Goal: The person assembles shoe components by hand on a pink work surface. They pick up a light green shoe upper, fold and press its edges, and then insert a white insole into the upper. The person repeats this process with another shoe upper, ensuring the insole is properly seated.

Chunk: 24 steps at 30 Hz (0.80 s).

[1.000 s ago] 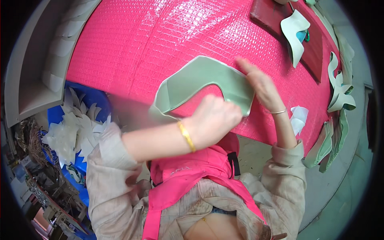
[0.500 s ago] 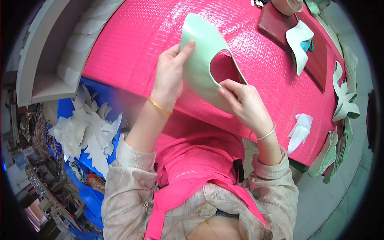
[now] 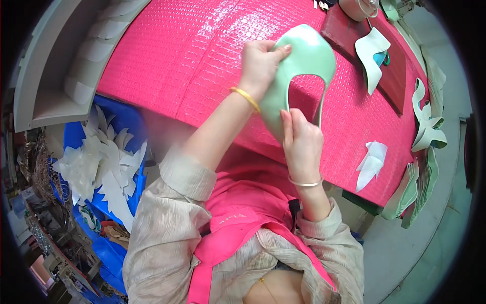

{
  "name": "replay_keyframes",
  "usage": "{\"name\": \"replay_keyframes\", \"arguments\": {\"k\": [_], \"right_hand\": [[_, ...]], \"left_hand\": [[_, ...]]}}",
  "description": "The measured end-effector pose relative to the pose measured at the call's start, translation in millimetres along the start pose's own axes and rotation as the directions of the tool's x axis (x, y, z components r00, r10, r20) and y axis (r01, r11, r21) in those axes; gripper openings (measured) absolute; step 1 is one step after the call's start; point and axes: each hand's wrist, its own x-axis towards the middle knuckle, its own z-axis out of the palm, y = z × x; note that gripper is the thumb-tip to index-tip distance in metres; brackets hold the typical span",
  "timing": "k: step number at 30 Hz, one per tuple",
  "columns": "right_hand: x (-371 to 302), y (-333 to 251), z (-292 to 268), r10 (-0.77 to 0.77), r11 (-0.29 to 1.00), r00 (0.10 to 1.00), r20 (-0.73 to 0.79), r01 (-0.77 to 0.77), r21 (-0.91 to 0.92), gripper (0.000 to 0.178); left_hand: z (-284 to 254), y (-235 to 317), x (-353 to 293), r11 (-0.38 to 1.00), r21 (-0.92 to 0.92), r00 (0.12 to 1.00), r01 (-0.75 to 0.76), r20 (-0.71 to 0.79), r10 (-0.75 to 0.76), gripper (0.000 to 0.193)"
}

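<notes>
A glossy mint-green shoe upper (image 3: 306, 48) is held up in front of me above the pink-covered table. Its rounded toe points away, and through its oval opening the pink surface shows. My left hand (image 3: 262, 66) grips the upper's left edge near the toe, thumb on top and the other fingers partly hidden beneath it. At the nearer end of the opening, my right hand (image 3: 302, 139) pinches the rim between thumb and bent fingers.
The table (image 3: 167, 66) carries a dark red board (image 3: 392, 76) with a pale upper (image 3: 372, 55) on it, and a white paper-like scrap (image 3: 373, 159). Stacked green pieces (image 3: 417, 190) lie at the right edge. A blue bin (image 3: 134, 121) of white scraps (image 3: 109, 162) and a grey shelf (image 3: 48, 109) stand left.
Both hands have carried the shoe upper to the right and turned it, so the toe now points more straight away from me. Each hand keeps its hold.
</notes>
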Motion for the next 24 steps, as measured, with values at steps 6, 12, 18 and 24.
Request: {"name": "replay_keyframes", "arguments": {"k": [6, 12, 18, 24], "right_hand": [[-49.4, 1.7, -17.0, -0.059, 0.992, 0.998, 0.022, 0.061, -0.109, 0.014], [-91.4, -4.4, -38.3, -0.272, 0.96, 0.92, 0.282, 0.281, 0.009, 0.043], [-13.3, 76.2, -48.0, 0.083, 0.781, 0.987, -0.139, 0.022, 0.624, 0.045], [11.1, 66.8, -49.7, 0.214, 0.164, 0.959, 0.184, -0.221, 0.961, 0.025]], "left_hand": [[15.1, -17.3, 19.3, 0.993, 0.116, 1.0, -0.007, 0.01, 0.006, 0.015], [-0.3, -14.5, 29.6, 0.981, 0.047, 0.958, 0.188, 0.211, -0.194, 0.022], [-11.7, 40.5, 21.4, 0.981, 0.11, 0.645, 0.158, 0.741, -0.187, 0.019], [-3.9, 51.9, -66.4, 0.724, 0.657, 0.971, -0.21, 0.228, 0.074, 0.019]]}}
